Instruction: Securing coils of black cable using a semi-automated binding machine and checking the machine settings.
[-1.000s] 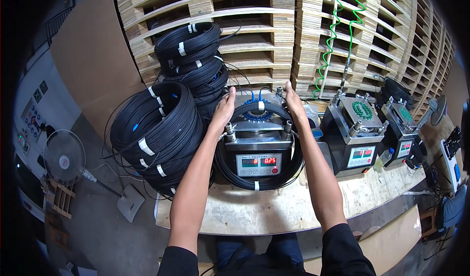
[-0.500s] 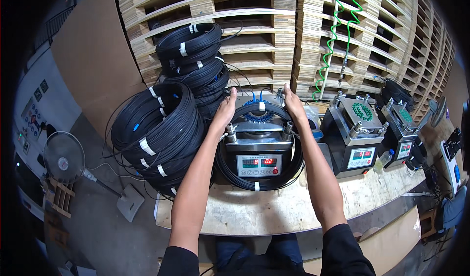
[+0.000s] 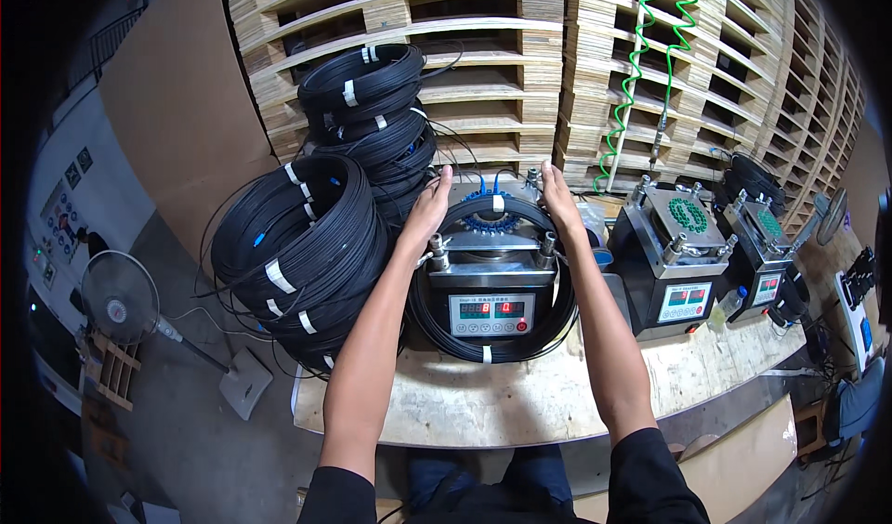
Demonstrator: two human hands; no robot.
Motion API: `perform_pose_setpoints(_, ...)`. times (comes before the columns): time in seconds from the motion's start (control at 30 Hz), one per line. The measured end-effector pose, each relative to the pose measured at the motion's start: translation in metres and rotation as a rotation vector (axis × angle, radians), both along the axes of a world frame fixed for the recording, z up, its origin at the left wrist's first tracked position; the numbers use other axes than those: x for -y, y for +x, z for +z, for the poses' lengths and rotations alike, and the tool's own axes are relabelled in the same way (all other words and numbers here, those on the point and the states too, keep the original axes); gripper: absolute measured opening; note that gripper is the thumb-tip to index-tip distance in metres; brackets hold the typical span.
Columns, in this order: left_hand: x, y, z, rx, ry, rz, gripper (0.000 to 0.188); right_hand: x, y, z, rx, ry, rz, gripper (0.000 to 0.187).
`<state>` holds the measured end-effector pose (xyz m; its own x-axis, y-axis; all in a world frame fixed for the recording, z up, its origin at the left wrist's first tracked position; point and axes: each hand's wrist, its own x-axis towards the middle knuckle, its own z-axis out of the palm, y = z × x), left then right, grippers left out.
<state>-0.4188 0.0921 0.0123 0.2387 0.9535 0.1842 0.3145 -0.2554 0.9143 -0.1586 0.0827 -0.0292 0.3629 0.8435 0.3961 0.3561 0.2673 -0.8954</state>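
A polishing machine (image 3: 492,287) with a metal top and a lit red display stands before me on the bench. A black cable coil (image 3: 487,353) with white tape bands loops around its front, its upper part leaning over the round blue-rimmed fixture (image 3: 455,231). Two blue-tipped cable ends rise at the back of that fixture. My left hand (image 3: 427,212) is open beside the machine's left rear corner, thumb up. Opposite it, my right hand (image 3: 559,201) is open by the right rear post, fingers stretched and partly hidden. Whether either palm touches the machine or the coil, I cannot tell.
Stacked black cable coils (image 3: 297,255) crowd the left. Two similar machines with green-ringed fixtures stand at right, the nearer machine (image 3: 674,259) beside a small bottle (image 3: 734,298). Behind rise wooden pallets (image 3: 483,59) with a green coiled hose (image 3: 635,59). A fan (image 3: 119,308) stands far left.
Both hands stay nearly in place beside the machine. Its display reading has changed. The hanging green hose has swung slightly to the right.
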Motion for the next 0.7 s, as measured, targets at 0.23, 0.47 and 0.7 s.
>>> perform_pose_setpoints(0.23, 0.003, 0.001, 0.001, -0.001, -0.033, -0.005, 0.089, 0.004, 0.000, 0.005, 0.105, -0.103, -0.066, 0.071)
perform_pose_setpoints(0.47, -0.018, -0.004, -0.014, 0.009, 0.011, 0.027, 0.088, 0.005, -0.013, 0.007, -0.018, 0.041, -0.003, 0.072)
perform_pose_setpoints(0.7, 0.001, 0.000, 0.000, 0.067, -0.038, -0.053, 0.086, 0.011, -0.005, 0.011, 0.058, 0.015, -0.016, 0.071)
